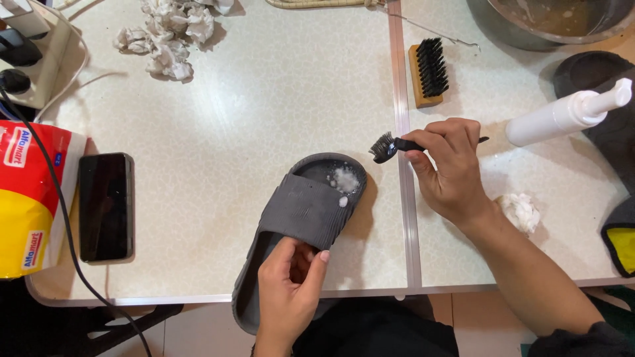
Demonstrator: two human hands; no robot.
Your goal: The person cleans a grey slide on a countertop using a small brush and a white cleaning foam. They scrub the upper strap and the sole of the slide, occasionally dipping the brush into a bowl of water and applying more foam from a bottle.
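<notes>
A dark grey slide sandal (301, 211) lies on the white table, toe pointing away from me, heel over the front edge. White foam (344, 180) sits in its toe area. My left hand (288, 291) grips the sandal at its heel end, thumb up against the strap. My right hand (450, 168) holds a small black brush (385, 146) by the handle, bristles just to the right of and above the sandal's toe, not touching it.
A wooden scrub brush (426, 71) lies behind my right hand. A white pump bottle (565, 114) lies at right, a metal basin (549, 23) behind it. Crumpled tissues (169, 36) lie at far left, one wad (520, 210) near my wrist. A black phone (104, 206) and power strip (30, 53) are at left.
</notes>
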